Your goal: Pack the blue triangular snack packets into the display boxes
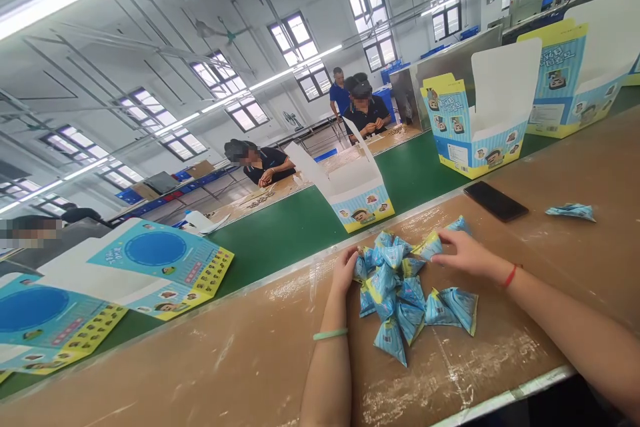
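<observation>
A pile of several small blue triangular packets lies on the brown cardboard-covered bench. My left hand, with a green band at the wrist, rests against the pile's left side, fingers curled onto the packets. My right hand, with a red cord at the wrist, reaches over the pile's far right edge and pinches one packet. A single loose packet lies apart at the right.
A black phone lies beyond the pile. On the green belt stand open printed cartons and flat printed lids. Other people sit working across the belt.
</observation>
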`<action>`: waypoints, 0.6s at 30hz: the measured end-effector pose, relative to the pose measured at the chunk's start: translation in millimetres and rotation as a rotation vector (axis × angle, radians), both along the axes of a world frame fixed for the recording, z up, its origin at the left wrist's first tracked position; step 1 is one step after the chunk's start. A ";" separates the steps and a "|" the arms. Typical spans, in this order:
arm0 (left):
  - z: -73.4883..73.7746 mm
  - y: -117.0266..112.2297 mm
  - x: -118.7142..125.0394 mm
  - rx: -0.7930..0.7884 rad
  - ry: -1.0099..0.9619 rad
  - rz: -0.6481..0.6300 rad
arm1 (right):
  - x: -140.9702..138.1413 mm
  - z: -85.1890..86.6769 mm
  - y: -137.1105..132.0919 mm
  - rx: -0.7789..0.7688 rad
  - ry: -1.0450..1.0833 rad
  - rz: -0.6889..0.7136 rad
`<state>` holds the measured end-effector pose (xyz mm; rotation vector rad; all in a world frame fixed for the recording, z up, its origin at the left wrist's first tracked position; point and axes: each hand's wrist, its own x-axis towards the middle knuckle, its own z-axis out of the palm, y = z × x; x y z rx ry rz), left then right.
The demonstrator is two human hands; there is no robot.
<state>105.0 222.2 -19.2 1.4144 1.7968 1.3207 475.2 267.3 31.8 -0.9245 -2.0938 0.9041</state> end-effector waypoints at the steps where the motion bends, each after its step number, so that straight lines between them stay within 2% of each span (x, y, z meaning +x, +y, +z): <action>1: -0.7 1.0 0.8 0.001 0.002 0.003 | 2.1 1.9 0.5 -0.025 0.016 0.024; 6: -2.7 4.8 6.8 0.008 0.010 0.007 | 11.8 7.9 6.9 -0.153 0.136 0.125; 14: -2.9 11.2 17.9 0.015 0.007 0.001 | 27.3 8.8 16.2 -0.323 0.241 0.183; 18: -4.1 15.3 24.6 0.023 0.003 0.008 | 38.3 16.6 17.5 -0.316 0.237 0.246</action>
